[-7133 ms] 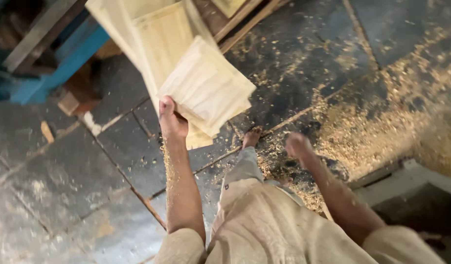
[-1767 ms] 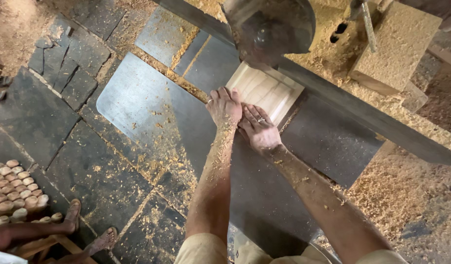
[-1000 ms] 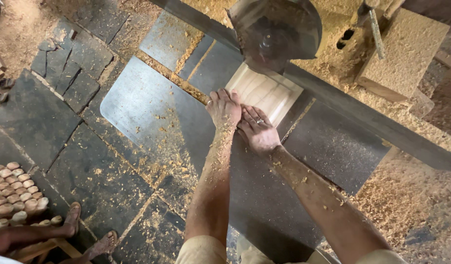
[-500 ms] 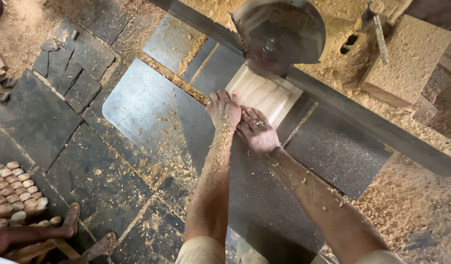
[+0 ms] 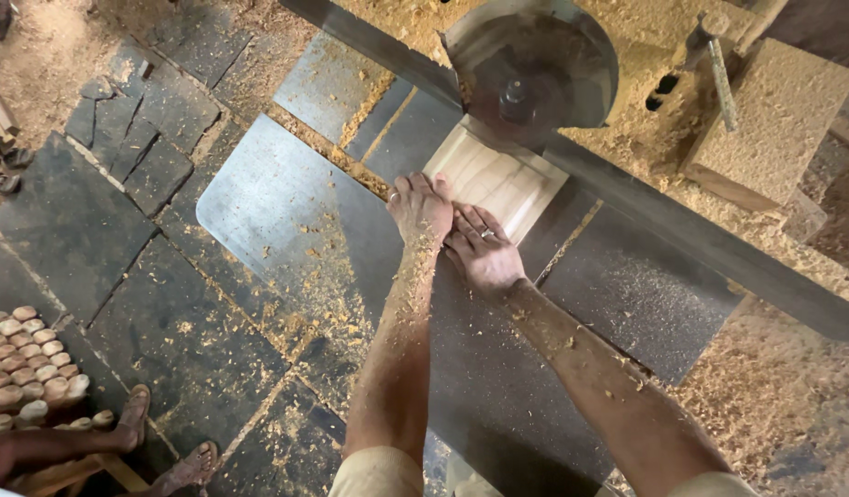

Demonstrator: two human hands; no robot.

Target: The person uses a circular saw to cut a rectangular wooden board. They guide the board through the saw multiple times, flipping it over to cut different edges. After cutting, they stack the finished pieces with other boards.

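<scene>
Board (image 5: 494, 177), pale and grooved, is lying flat on the grey metal table (image 5: 286, 221), its far edge sitting right under the round saw blade (image 5: 533, 66) and against the long dark fence (image 5: 701, 241) running across the table's far side. Both hands are pressing down on the board's near edge, side by side and touching: the left hand (image 5: 421, 207) is lying palm down with fingers stretched forward, and the right hand (image 5: 481, 249) is spreading flat beside it, neither one gripping. Sawdust (image 5: 756, 110) is lying heaped beyond the fence and covering a block (image 5: 770, 124) at the far right corner. Off the table's left edge, on the stone floor (image 5: 84, 230), a stack of small round wooden pieces (image 5: 29, 368) is sitting beside another person's sandalled feet (image 5: 162, 442).
</scene>
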